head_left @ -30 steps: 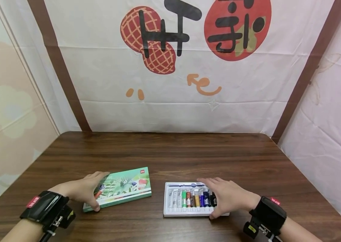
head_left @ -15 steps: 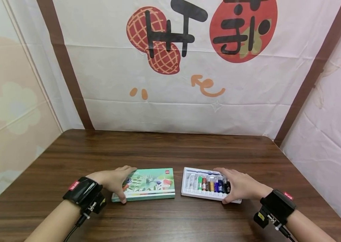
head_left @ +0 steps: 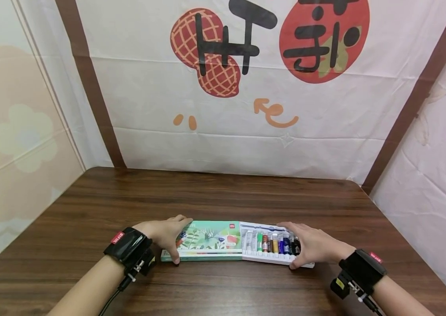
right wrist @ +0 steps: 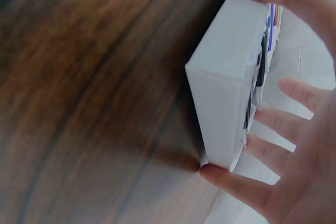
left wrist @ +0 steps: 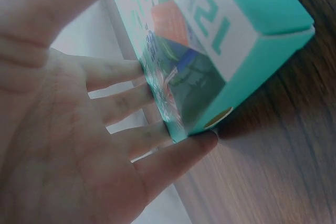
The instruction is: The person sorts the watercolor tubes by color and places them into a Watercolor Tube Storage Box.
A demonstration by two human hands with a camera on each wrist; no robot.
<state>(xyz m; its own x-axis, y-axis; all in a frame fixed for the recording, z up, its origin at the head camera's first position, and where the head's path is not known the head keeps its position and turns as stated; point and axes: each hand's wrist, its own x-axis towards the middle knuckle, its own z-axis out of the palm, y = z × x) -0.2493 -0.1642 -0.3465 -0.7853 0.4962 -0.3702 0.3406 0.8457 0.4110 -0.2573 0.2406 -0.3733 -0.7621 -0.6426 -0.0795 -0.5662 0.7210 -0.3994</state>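
Note:
A flat green printed paint box (head_left: 215, 239) lies on the table, its right end meeting a white tray of paint tubes (head_left: 252, 253). My left hand (head_left: 167, 237) grips the box near its left end, thumb on the near edge and fingers at the far edge. In the left wrist view the green box (left wrist: 247, 51) shows a closed-looking end and a printed "12". The tray holds several coloured tubes and a thin brush along its far side. My right hand (head_left: 314, 243) holds the tray by its right end, and the white tray (right wrist: 218, 77) stays flat on the wood.
The brown wood-grain table (head_left: 223, 193) extends behind and in front of the box and tray. A white printed curtain (head_left: 144, 96) rises at its back edge, with more fabric at both sides. Black cameras with cables are strapped to both wrists.
The green box has slid right and straightened in my left hand. The tray has shifted slightly away from me and tilted in angle. The gap between them has closed.

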